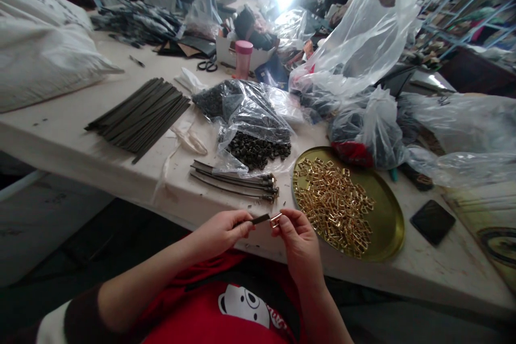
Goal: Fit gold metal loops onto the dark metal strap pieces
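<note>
My left hand [229,230] pinches a dark flat strap [261,219], its short end pointing right. Between the thumb and fingers of my right hand [297,236] is a small gold buckle [276,221], close to the strap's tip; whether they touch I cannot tell. Just beyond my hands lie several straps with buckles [237,185], side by side. To the right, a round gold tray [389,226] bears a heap of loose gold buckles [334,204]. A clear plastic bag [258,113] spills small dark loops [258,150] onto the table.
A stack of dark straps [139,115] lies at the left on the white table [60,140]. Behind are black scissors [207,64], a pink-lidded jar [243,59] and filled plastic bags [366,129]. A dark square object [433,222] rests right of the tray. A white sack [44,48] stands far left.
</note>
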The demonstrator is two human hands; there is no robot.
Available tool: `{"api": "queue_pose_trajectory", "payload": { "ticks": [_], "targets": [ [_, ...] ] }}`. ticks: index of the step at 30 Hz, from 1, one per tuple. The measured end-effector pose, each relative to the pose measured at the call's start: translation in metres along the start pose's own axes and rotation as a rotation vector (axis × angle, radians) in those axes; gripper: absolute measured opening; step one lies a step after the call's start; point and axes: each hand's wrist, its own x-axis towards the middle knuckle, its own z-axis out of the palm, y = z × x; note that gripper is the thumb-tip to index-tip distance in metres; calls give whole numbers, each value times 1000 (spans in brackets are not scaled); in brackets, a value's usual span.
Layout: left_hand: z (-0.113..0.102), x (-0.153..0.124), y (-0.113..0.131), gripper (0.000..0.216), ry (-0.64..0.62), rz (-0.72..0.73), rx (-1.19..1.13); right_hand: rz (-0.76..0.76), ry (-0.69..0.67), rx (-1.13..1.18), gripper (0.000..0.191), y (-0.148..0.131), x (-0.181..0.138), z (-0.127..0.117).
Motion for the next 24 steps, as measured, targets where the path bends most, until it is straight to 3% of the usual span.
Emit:
{"api": "queue_pose_trajectory", "payload": {
  "ticks": [6,12,24],
  "targets": [
    [2,4,5,25,-50,13,17,171,-29,209,20,4,2,0],
    [-1,4,2,26,-6,19,64,325,-50,342,21,7,4,3],
    [-2,1,0,25,10,99,195,463,-69,453,21,13,-1,11]
  ]
}}
